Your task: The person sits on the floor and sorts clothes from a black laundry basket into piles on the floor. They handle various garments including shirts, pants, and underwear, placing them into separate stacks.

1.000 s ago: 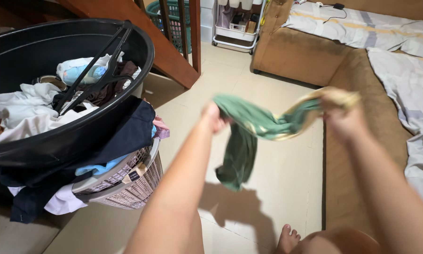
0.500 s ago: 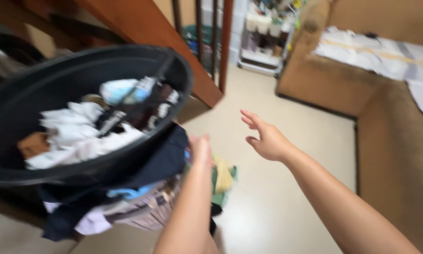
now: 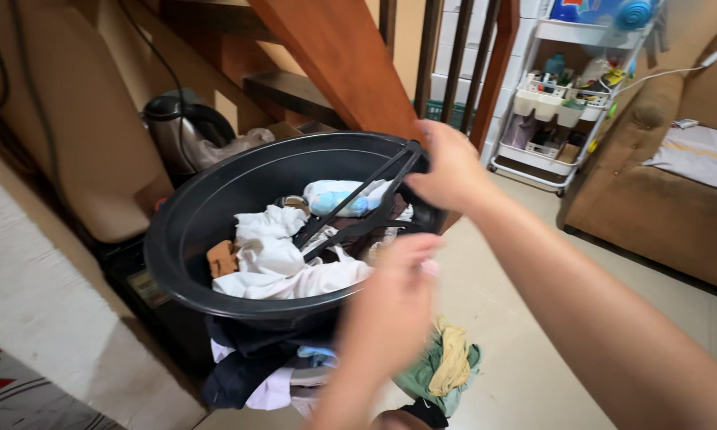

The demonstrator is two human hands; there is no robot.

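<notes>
A big black tub (image 3: pixel 175 263) holds white clothes (image 3: pixel 283 259), a pale blue item (image 3: pixel 334 195) and a black hanger (image 3: pixel 350 219) lying across them. My right hand (image 3: pixel 454 171) is at the tub's far rim, with its fingers curled over the top end of the hanger. My left hand (image 3: pixel 390 302) is blurred just in front of the near rim, and nothing shows in it. A green garment with a yellow piece (image 3: pixel 442 370) lies below the tub on a heap of dark and light clothes (image 3: pixel 255 374).
A wooden stair beam (image 3: pixel 342 56) slants right behind the tub. A kettle (image 3: pixel 175 127) stands at the back left, a white wheeled shelf cart (image 3: pixel 570 95) at the back right, and a brown sofa (image 3: pixel 653 207) on the right. Pale floor (image 3: pixel 518 350) lies between.
The green garment has left both hands and now lies below the tub. My right hand has moved from open in the air to the hanger at the rim. The view has swung left.
</notes>
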